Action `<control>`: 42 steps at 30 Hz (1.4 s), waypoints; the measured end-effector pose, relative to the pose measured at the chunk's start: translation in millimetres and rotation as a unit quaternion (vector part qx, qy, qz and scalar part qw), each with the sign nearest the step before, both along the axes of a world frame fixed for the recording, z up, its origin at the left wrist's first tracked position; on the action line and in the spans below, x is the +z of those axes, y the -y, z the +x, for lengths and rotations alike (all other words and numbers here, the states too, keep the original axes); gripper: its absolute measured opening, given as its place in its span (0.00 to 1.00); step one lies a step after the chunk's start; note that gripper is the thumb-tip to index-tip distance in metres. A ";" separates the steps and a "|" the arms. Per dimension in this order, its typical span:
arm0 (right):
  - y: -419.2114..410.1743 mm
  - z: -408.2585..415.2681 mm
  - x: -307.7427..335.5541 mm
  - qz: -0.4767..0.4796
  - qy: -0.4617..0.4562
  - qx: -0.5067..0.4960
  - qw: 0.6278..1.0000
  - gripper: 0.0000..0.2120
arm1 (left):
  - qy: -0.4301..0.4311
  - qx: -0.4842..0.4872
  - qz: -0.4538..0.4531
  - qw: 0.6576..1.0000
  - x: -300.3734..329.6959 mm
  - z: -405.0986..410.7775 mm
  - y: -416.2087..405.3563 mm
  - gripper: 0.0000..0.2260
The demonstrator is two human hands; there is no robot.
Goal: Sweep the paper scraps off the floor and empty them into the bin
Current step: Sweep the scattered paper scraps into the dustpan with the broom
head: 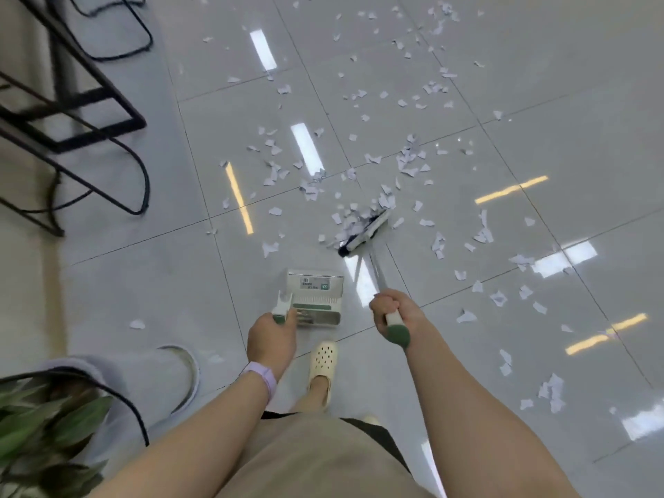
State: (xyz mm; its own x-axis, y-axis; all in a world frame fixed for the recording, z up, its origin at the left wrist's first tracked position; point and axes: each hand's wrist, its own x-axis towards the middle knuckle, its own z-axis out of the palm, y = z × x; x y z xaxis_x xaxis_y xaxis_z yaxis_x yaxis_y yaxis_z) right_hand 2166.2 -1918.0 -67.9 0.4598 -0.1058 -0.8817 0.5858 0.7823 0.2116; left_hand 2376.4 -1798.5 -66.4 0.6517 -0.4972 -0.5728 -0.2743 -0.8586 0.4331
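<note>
White paper scraps [409, 159] lie scattered over the grey tiled floor, mostly ahead and to the right. A small heap of scraps [350, 221] sits against the broom head [366, 231]. My right hand [390, 310] grips the broom's white handle just below its green end cap. My left hand [271, 339] holds the green-tipped handle of a white dustpan [316, 296], which stands on the floor to the left of the broom, its mouth facing away from me.
Black metal chair legs [90, 113] and cables stand at the upper left. A potted plant [46, 425] is at the lower left, next to a grey round object [187, 375]. My foot in a cream clog [321, 364] is between my arms.
</note>
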 end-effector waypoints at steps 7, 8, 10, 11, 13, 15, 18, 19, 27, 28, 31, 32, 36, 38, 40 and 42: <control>49.9 -29.7 12.4 -0.040 0.017 -0.015 0.999 0.26 | -0.010 -0.067 0.002 0.998 2.8 7.1 37.0 0.21; 42.9 -43.8 17.1 -0.042 0.035 -0.031 0.998 0.28 | -0.016 -0.080 0.006 0.997 2.9 1.4 43.2 0.21; 21.4 -74.5 25.0 -0.055 0.025 -0.048 0.997 0.29 | -0.024 -0.105 0.009 0.994 4.4 -11.1 56.4 0.21; 7.7 -87.9 29.1 -0.064 -0.021 -0.039 0.997 0.28 | -0.024 -0.118 0.009 0.993 5.3 -18.5 62.8 0.20; -20.0 -107.2 33.0 -0.066 -0.151 0.008 0.986 0.20 | -0.022 -0.141 0.010 0.990 6.1 -36.9 73.7 0.19; -44.8 -123.0 28.6 -0.055 -0.266 0.043 0.961 0.11 | -0.019 -0.166 0.013 0.986 6.2 -64.4 80.1 0.19; -81.0 -163.8 20.3 -0.035 -0.362 0.049 0.930 0.05 | -0.007 -0.218 0.020 0.976 7.1 -118.6 82.9 0.18; -92.1 -185.6 18.3 -0.021 -0.380 0.044 0.924 0.04 | -0.002 -0.239 0.020 0.971 8.4 -138.2 83.7 0.18; -170.3 -364.8 10.4 0.084 -0.434 -0.068 0.895 0.06 | 0.021 -0.337 -0.002 0.941 7.7 -280.8 99.7 0.15; -178.6 -382.3 10.3 0.093 -0.436 -0.077 0.892 0.07 | 0.024 -0.349 -0.003 0.937 6.6 -294.8 100.2 0.15; -202.3 -426.6 13.8 0.116 -0.438 -0.079 0.888 0.10 | 0.036 -0.373 -0.003 0.927 4.9 -329.1 97.2 0.16; -209.2 -438.9 12.8 0.121 -0.436 -0.077 0.889 0.11 | 0.040 -0.374 -0.003 0.927 4.0 -336.8 95.0 0.16; -214.1 -467.3 5.1 0.098 -0.423 0.019 0.901 0.11 | 0.040 -0.359 0.002 0.932 0.9 -352.6 85.7 0.17; -197.9 -460.1 2.5 0.089 -0.375 0.082 0.919 0.07 | 0.045 -0.343 0.006 0.938 0.9 -354.2 80.5 0.17; -174.2 -434.3 6.2 0.072 -0.316 0.134 0.937 0.07 | 0.049 -0.319 0.017 0.946 1.6 -352.5 73.9 0.16; -149.4 -402.5 12.5 0.037 -0.274 0.178 0.944 0.07 | 0.049 -0.285 0.024 0.957 3.9 -346.4 66.4 0.16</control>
State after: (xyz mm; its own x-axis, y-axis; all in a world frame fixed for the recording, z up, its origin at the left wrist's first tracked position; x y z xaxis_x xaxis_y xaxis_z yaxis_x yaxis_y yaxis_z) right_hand 1763.7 -1768.5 -55.5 -0.0737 0.0403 -0.9965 0.3261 0.9452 0.0142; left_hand 2030.0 -1865.0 -62.4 0.3337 -0.7627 -0.5540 -0.7420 -0.5750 0.3447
